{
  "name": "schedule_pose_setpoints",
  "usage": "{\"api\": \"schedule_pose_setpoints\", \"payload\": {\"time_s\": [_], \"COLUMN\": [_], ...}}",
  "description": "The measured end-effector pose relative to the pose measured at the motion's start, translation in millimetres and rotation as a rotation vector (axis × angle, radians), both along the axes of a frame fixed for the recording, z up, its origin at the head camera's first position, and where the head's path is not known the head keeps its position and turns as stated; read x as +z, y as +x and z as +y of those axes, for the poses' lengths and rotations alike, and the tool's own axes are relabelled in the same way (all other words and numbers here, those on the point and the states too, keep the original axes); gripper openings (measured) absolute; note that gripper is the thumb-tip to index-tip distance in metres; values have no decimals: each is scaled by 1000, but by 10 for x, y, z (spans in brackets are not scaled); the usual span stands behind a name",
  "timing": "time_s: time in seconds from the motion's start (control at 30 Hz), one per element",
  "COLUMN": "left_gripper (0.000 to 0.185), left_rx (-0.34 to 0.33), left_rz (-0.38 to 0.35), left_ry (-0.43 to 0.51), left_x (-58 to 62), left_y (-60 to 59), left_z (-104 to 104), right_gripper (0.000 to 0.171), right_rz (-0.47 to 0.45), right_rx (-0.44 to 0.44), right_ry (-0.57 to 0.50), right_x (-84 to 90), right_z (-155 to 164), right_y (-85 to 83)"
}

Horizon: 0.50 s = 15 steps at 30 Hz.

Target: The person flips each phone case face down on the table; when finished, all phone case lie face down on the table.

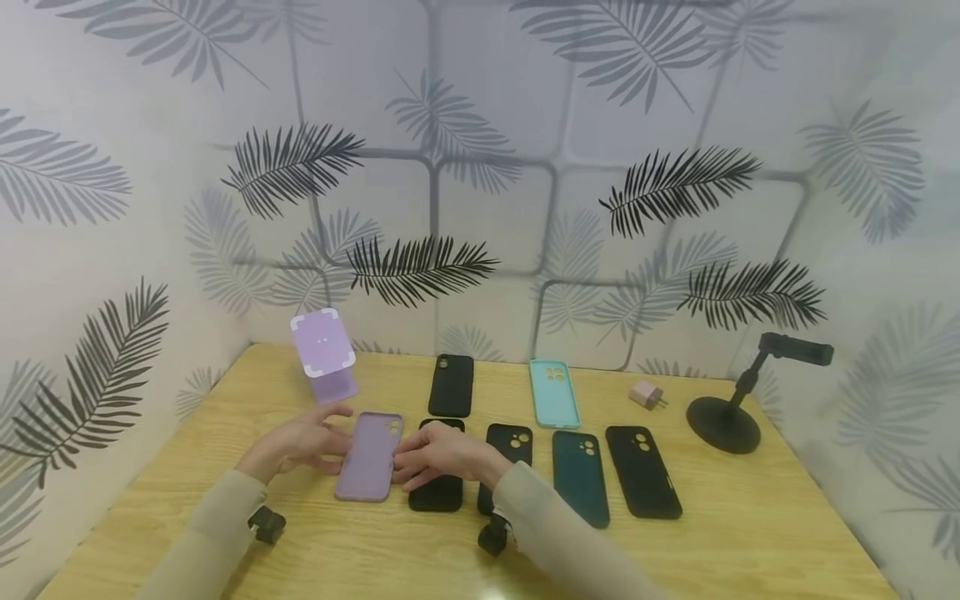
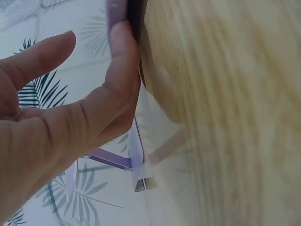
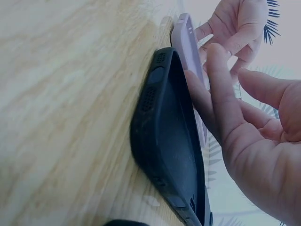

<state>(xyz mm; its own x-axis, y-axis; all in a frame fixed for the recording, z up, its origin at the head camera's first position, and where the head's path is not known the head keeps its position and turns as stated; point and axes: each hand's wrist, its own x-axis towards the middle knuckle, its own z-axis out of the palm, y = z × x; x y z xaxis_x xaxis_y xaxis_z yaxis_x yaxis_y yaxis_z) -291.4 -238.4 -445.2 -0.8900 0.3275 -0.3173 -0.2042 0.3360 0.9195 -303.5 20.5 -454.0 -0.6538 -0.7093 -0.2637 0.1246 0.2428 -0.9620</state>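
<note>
1. On the wooden table (image 1: pixel 300 558), head view: purple phone case (image 1: pixel 370 458) lies between both hands. Left hand (image 1: pixel 311 437) at its left edge, fingers loosely bent, not wrapped round it. Right hand (image 1: pixel 450 457) at its right edge, fingers extended over a black case (image 1: pixel 437 496), gripping nothing. Purple stand (image 1: pixel 333 385) behind left hand; light-blue case (image 1: pixel 555 394) and dark teal case (image 1: pixel 580 479) further right, then plug (image 1: pixel 645 393) and black stand (image 1: pixel 723 425).
2. Left wrist view: fingertip against purple phone case's edge, thumb well apart, no pinch.
3. Right wrist view: black case nearest, hollow side showing; purple phone case just beyond. Right thumb apart from fingers; fingertip contact unclear.
</note>
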Motion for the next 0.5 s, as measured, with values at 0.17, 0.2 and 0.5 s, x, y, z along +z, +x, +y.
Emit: {"api": "schedule_pose_setpoints", "payload": {"time_s": [0.17, 0.2, 0.5], "left_gripper": [72, 73, 77], "left_rx": [-30, -40, -86], "left_rz": [-9, -5, 26], "left_ry": [60, 72, 198], "left_x": [-36, -36, -41], "left_y": [-11, -15, -114], "left_z": [-106, -123, -204], "right_gripper": [38, 39, 48], "right_rz": [-10, -13, -10], "right_rx": [8, 9, 17], "right_ry": [-14, -18, -31], "right_x": [-22, -25, -32], "right_z": [-48, -59, -99], "right_y": [22, 29, 42]}}
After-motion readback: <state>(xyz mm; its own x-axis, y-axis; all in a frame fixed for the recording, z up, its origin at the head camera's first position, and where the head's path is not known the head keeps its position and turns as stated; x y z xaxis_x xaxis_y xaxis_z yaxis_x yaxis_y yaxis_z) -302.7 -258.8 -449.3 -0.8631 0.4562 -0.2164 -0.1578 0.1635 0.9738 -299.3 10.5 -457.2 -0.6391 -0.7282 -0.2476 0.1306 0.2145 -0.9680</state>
